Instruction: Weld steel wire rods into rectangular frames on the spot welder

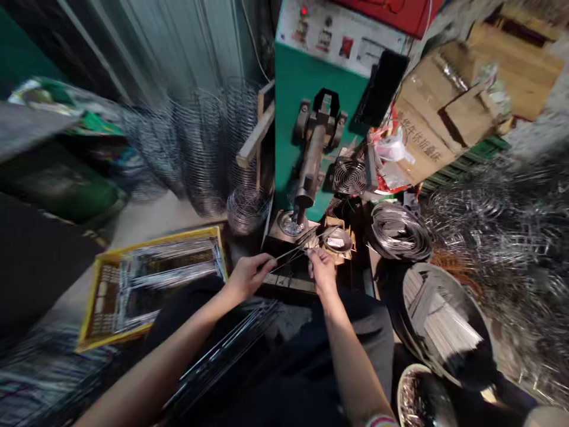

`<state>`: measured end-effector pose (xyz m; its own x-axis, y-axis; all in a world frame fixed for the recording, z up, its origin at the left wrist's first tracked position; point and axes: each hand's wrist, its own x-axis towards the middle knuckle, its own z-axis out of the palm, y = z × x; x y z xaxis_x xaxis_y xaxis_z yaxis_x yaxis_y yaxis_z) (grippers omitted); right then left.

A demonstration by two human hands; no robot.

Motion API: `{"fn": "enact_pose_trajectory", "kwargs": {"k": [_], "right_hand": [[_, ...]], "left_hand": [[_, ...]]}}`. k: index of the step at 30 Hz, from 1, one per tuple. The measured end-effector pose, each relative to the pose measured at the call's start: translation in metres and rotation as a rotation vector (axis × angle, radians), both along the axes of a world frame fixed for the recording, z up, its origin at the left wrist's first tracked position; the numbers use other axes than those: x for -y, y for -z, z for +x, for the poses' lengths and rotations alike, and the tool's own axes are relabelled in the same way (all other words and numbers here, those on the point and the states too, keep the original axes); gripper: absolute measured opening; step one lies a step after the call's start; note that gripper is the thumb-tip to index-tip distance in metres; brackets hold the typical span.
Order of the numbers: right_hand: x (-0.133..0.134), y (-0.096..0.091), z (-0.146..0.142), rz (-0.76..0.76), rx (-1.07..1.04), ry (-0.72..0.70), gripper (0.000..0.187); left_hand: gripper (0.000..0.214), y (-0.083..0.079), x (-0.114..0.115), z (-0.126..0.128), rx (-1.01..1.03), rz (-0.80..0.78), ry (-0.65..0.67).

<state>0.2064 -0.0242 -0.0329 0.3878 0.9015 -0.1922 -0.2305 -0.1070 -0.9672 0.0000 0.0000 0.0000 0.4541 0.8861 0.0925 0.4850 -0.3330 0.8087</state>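
Between my two hands run thin metal wires [291,254], slanting up to the right just in front of the machine's lower block. My left hand [249,276] is closed, with thumb and fingers pinched on the wires' left end. My right hand [322,270] is closed too, its fingertips pinched near the wires' right part; exactly what they grip is too small to make out. Right above the hands, a cylindrical metal press arm [312,160] points down at a round metal seat [293,224]. Beside the right hand sits a small round dish [336,239] with a pale piece in it.
A green machine [291,89] stands ahead. At left is a yellow crate [100,308] of wire frames, with stacked wire coils [198,148] behind. At right are a flat-strip coil [400,231], a basin [478,314] of metal strips and tangled wire [498,219]. Long rods [222,350] lie across my lap.
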Motion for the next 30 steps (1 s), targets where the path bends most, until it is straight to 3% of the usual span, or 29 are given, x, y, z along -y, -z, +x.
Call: {"fn": "enact_pose_trajectory", "kwargs": {"k": [10,23,30], "right_hand": [[-0.004,-0.004,-0.009,0.110,-0.072,-0.034,0.030],[-0.019,-0.019,-0.022,0.157,-0.111,-0.072,0.032],[-0.028,-0.019,-0.024,0.159,-0.118,-0.074,0.031]], "left_hand": [[0.038,-0.002,0.013,-0.001,0.135,-0.021,-0.069],[0.035,0.005,0.004,-0.011,0.211,0.030,-0.105],[0.036,0.003,-0.001,-0.013,0.223,0.021,-0.121]]}}
